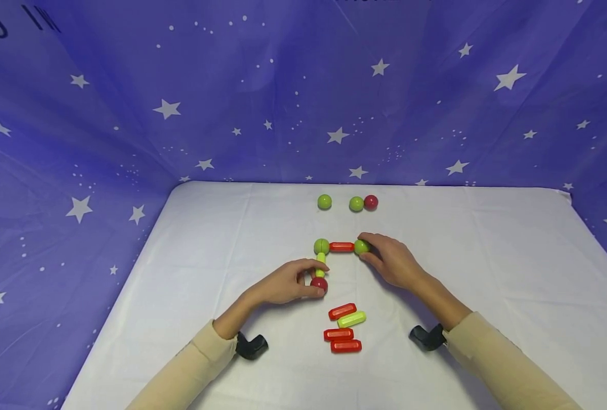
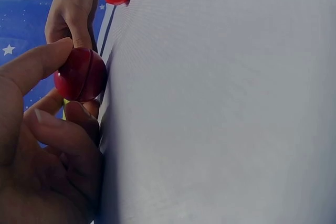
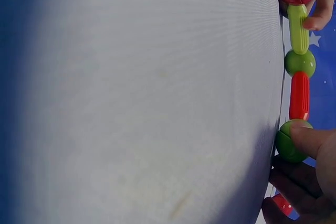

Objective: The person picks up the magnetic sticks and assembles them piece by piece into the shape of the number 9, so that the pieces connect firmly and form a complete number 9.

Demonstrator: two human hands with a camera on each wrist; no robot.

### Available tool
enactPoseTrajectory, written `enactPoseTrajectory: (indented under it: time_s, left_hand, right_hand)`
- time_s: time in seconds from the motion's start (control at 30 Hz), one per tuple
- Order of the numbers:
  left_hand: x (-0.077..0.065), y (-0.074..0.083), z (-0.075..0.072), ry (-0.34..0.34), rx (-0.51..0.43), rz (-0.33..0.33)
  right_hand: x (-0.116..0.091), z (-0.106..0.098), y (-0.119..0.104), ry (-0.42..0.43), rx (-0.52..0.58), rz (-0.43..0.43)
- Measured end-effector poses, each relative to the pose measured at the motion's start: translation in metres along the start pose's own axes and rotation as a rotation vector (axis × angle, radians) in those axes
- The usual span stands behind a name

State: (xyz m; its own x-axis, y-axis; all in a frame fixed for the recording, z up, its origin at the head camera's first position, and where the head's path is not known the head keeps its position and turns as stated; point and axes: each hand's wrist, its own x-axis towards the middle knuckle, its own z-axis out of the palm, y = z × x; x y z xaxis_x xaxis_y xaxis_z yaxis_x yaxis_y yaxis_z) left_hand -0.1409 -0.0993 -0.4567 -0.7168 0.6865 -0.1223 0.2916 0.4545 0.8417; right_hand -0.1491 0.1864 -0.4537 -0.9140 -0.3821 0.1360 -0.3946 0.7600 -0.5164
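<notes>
Your left hand pinches the shiny plastic-looking red ball, your right hand the shiny green end ball. Lime faceted rod, green corner ball, red faceted rod link them on white cloth. Uneven tugging could pop either rod out.

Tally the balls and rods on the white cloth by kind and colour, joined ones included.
Green balls: 4
Red balls: 2
Red rods: 4
Yellow-green rods: 2
Total: 12
</notes>
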Motion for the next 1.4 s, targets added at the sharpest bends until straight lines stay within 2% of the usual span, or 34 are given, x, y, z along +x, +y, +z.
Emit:
enactPoseTrajectory:
  time_s: [0.63,1.4]
  left_hand:
    - [-0.0015,0.0001,-0.0016,-0.013,-0.082,-0.052]
    - [-0.0005,-0.0012,0.0001,0.016,-0.070,-0.062]
  right_hand:
    - [-0.0005,-0.0020,0.0003,-0.019,0.040,0.035]
    - [-0.0011,-0.0035,0.0023,-0.023,0.077,0.021]
